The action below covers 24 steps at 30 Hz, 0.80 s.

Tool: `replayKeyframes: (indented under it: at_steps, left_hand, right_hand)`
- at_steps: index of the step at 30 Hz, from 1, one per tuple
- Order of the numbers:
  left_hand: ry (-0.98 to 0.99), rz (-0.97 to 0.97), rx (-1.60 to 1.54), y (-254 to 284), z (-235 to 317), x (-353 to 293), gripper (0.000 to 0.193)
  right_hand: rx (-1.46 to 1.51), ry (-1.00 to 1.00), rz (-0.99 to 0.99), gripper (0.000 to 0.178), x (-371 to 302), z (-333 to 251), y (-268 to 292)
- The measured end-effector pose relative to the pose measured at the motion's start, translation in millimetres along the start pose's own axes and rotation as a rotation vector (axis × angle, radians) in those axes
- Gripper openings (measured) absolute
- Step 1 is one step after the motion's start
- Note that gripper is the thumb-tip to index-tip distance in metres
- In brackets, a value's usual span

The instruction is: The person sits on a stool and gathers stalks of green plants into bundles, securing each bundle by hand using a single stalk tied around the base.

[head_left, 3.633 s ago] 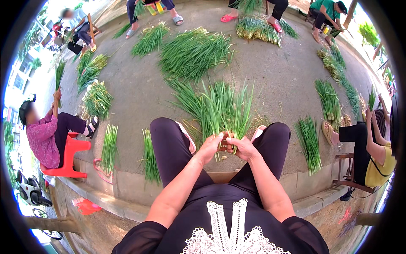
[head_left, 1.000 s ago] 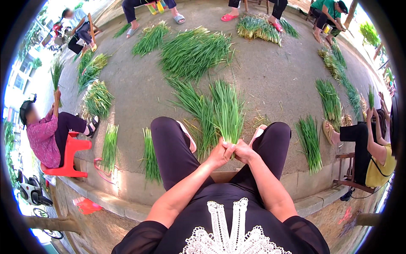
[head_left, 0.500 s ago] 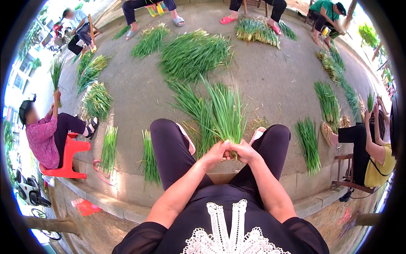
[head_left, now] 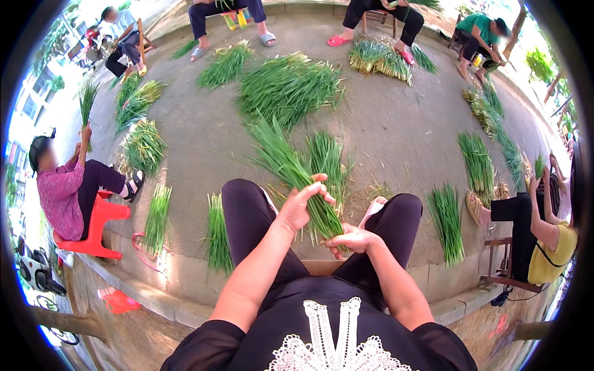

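Near the grey ground's [head_left: 396, 136] front edge, the right hand [head_left: 351, 239] squeezes the bottom of a green bunch [head_left: 295, 172]; the left hand [head_left: 297, 208] touches its middle, fingers loosely apart. Wide ground lies between it and the leaf piles [head_left: 475, 162] toward the right edge.

Grey pavement [head_left: 396, 117] carried a large heap of green stalks [head_left: 289, 88]; a smaller heap [head_left: 226, 65] lay just left of it, a pale-ended pile [head_left: 378, 60] to its right, a narrow bundle [head_left: 327, 156] on its near side.
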<state>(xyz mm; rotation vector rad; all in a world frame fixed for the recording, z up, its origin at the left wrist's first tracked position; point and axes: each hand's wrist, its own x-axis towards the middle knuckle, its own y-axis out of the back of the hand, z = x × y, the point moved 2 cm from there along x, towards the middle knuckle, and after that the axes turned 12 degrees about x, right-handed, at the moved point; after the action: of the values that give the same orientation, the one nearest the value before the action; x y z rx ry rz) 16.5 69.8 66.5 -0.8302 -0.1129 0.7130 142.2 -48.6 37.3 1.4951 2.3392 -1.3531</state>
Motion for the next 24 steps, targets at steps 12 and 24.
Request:
replayKeyframes:
  at_steps: [12, 24]
  left_hand:
    - [-0.287, 0.529, -0.075, 97.6, 96.7, 19.4, 0.014]
    - [-0.699, -0.146, 1.986, -90.7, 39.6, 5.0, 0.064]
  right_hand:
    - [-0.538, -0.075, 0.405, 0.013, -56.8, -73.5, 29.9]
    - [-1.668, -0.276, 0.333, 0.021, -34.5, -130.4, 0.0]
